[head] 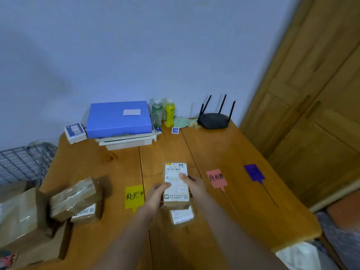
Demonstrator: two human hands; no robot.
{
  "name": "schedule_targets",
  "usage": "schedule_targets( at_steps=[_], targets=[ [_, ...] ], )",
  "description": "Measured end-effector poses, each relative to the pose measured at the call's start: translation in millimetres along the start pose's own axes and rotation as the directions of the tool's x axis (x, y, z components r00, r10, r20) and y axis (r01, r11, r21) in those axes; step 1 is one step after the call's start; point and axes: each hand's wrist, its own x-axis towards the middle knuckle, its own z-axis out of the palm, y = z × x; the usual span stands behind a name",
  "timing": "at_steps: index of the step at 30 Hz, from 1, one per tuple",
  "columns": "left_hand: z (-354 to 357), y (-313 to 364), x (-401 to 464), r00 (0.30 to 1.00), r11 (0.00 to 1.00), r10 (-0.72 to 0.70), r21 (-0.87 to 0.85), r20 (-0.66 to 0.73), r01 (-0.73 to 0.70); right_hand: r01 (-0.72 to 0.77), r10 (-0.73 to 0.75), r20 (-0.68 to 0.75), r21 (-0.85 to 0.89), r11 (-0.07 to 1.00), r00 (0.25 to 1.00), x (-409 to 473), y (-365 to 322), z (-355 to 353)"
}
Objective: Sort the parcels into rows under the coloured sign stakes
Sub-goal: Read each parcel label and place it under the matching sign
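1. Holding a small brown cardboard parcel with a white shipping label (176, 185) above the middle of the wooden bench (224, 152), the left hand (155, 195) grips its left edge and the right hand (191, 185) its right edge, thumb on the label.
2. A second labelled brown parcel (182, 216) lies flat on the bench just below the held one.
3. Sign stakes lie flat: yellow paper sign stake (134, 196) left of the hands, pink paper sign stake (216, 179) right, purple paper sign stake (254, 173) nearest the right bench edge.
4. Stacked tape-wrapped brown parcels (76, 199) crowd the left edge.
5. Bare wood lies open between the hands and the blue flat box (118, 118) and black router (214, 121) along the far edge.
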Motion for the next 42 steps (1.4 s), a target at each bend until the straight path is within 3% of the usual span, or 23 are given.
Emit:
schedule_targets(
  at_steps=[7, 12, 23, 30, 42],
  targets=[
    [86.1, -11.9, 6.7, 0.993, 0.998, -0.032, 0.061, 0.114, 0.025, 0.02, -0.021, -0.128, -0.004, 1.0, 0.992, 3.2, 14.5, -83.4],
    [158.3, -27.7, 5.0, 0.997, 0.995, -0.075, 0.064, 0.016, 0.074, -0.02, 0.027, -0.191, 0.036, 0.999, 0.981, 21.2, 34.1, -145.5],
    [264.3, -64.1, 18.5, 0.964, 0.975, -0.178, 0.095, -0.196, 0.199, -0.215, 0.208, -0.07, -0.117, 0.97, 0.976, 62.4, 75.4, -238.5],
    [283.4, -67.7, 35.3, 0.955, 0.944, -0.268, 0.163, -0.124, 0.286, -0.324, 0.335, 0.007, -0.228, 0.918, 0.942, 76.1, 77.6, -256.3],
    [286.5, -59.7, 45.1, 0.946, 0.903, -0.315, 0.283, -0.075, 0.323, -0.339, 0.393, 0.106, -0.337, 0.878, 0.913, 82.6, 75.7, -270.1]
  ],
)
